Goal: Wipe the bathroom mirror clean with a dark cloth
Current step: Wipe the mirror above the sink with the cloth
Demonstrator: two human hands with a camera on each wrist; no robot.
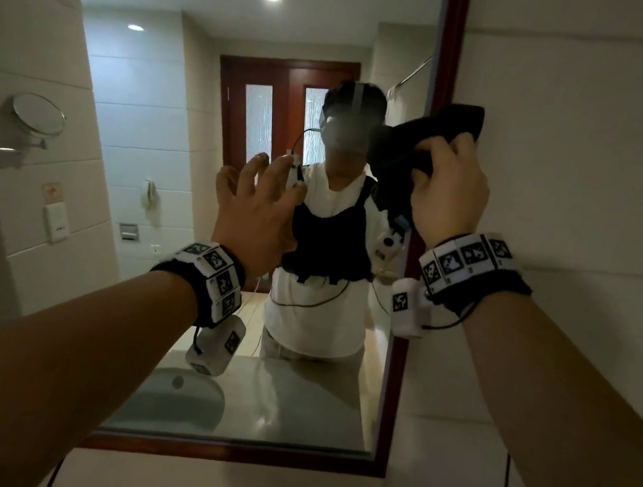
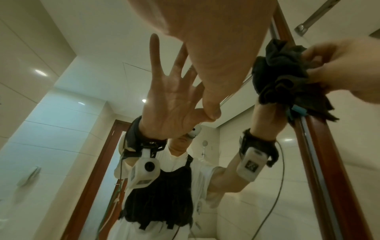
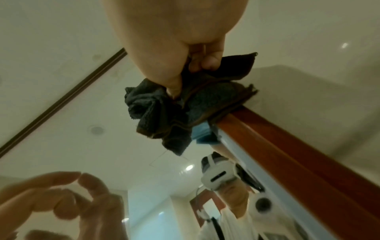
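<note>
So this is a tiled bathroom with a big mirror point(image 1: 195, 181) in a reddish wood frame point(image 1: 445, 73). Pale wall tiles point(image 1: 595, 181) run to the right of the right hand, and a small round shaving mirror point(image 1: 39, 114) sits on the wall way off to the left of the left hand. Below both hands the glass reflects a sink point(image 1: 177, 397) set in a pale surface point(image 1: 287, 398); can't tell if anything's in the sink.

The right hand point(image 1: 448, 187) has its fingers bunched around the dark cloth point(image 1: 411, 144), pressing it against the glass right at the frame's inner edge, with one corner flopping over the wood. The left hand point(image 1: 258, 208) is relaxed, fingers spread, fingertips at the glass, holding nothing. There's lots of bare glass left of it and below.
</note>
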